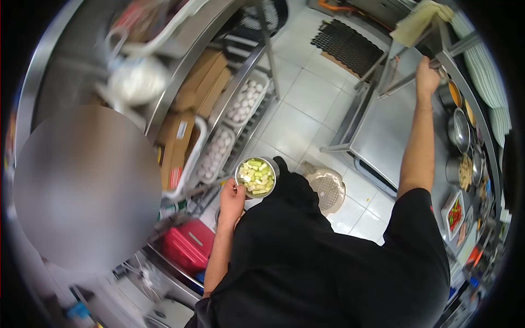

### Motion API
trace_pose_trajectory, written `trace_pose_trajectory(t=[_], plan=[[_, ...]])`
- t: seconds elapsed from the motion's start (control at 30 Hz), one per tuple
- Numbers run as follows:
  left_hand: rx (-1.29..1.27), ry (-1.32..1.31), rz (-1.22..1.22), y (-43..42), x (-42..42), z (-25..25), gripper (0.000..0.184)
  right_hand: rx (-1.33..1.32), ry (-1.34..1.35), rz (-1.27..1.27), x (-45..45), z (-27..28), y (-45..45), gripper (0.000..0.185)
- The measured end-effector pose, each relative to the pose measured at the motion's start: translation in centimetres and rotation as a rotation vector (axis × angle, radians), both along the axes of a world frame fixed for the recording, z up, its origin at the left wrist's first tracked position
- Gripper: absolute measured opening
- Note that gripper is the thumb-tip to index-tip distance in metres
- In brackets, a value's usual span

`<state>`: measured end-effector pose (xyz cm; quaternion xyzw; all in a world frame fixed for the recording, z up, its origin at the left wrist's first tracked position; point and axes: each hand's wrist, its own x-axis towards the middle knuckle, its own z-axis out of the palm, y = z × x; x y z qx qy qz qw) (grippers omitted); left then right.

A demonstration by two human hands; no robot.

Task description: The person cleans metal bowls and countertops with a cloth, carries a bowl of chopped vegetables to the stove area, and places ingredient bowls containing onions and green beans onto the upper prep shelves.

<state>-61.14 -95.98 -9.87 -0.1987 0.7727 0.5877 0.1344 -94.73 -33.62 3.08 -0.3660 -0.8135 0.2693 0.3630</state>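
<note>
My left hand (232, 201) is closed on the rim of a round metal container (276, 170), held near my body. Chopped pale-green vegetable pieces (256, 176) fill it; their exact kind is hard to tell. My right arm stretches far forward, and my right hand (427, 79) is closed around a metal bar (399, 86) of the steel frame above the work table (383, 131). Its fingertips are partly hidden. Just beside that hand stands a pot with orange contents (453, 94).
Metal bowls (459, 130), a pot of pale pieces (465, 172) and a tray of red and green peppers (454, 215) line the right counter. Left shelves hold egg baskets (246, 102) and cardboard boxes (176, 145). A beige plastic stool (328, 190) stands on the tiled floor.
</note>
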Motion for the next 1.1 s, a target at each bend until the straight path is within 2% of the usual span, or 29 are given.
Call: trace_pose_trajectory(t=[0.03, 0.07, 0.17, 0.2, 0.23, 0.4, 0.5, 0.63, 0.7, 0.77, 0.83, 0.87, 0.97, 1.03, 1.1], plan=[[-0.015, -0.016, -0.056, 1.3, -3.1, 1.5, 0.007, 0.003, 0.075, 0.008, -0.4, -0.3, 0.0, 0.065], [0.089, -0.015, -0.054, 2.5, -6.1, 2.7, 0.007, -0.023, 0.049, -0.022, -0.6, -0.4, 0.1, 0.065], [-0.201, 0.094, -0.413, 3.6, -15.0, 1.5, 0.009, -0.069, 0.013, -0.067, -0.7, -0.8, 0.2, 0.062], [-0.163, 0.112, -0.439, 5.7, -17.9, 3.6, 0.011, -0.048, 0.016, -0.055, -0.8, -0.8, 0.0, 0.061], [0.055, 0.071, -0.364, 7.7, -20.7, 3.7, 0.014, -0.031, 0.034, -0.047, -1.0, -0.7, -0.2, 0.060], [0.038, 0.193, -0.559, 17.9, -36.4, 3.2, 0.017, -0.058, 0.185, 0.040, -1.3, 0.4, -1.4, 0.043], [0.069, 0.214, -0.634, 25.3, -45.4, 3.4, 0.019, -0.068, 0.241, 0.013, -2.3, 0.2, -1.2, 0.042], [0.173, 0.136, -0.664, 34.0, -56.0, 3.9, 0.018, -0.185, 0.298, -0.073, -2.6, 0.2, -1.5, 0.040], [0.275, 0.102, -0.614, 38.3, -61.3, 3.0, 0.018, -0.153, 0.217, -0.118, -1.4, -2.0, -0.5, 0.031], [0.245, 0.082, -0.583, 42.4, -67.1, 2.5, 0.017, -0.108, 0.305, -0.148, -2.0, -1.1, -0.6, 0.035], [0.200, 0.125, -0.571, 46.3, -72.6, 2.7, 0.017, -0.144, 0.316, -0.033, -1.7, 0.1, 0.2, 0.038], [0.124, 0.123, -0.562, 47.8, -74.7, 3.3, 0.016, -0.177, 0.308, -0.067, -1.9, 0.8, 0.2, 0.038], [0.100, 0.222, -0.493, 51.0, -78.1, -1.2, 0.021, -0.261, 0.291, -0.180, 0.6, -0.6, -0.3, 0.038], [0.126, 0.270, -0.511, 54.0, -81.0, -2.2, 0.021, -0.115, 0.329, -0.241, 1.8, -3.6, 0.1, 0.039], [0.098, 0.239, -0.540, 56.7, -83.4, -3.6, 0.022, -0.064, 0.240, -0.175, 1.8, -2.3, -0.3, 0.035]])
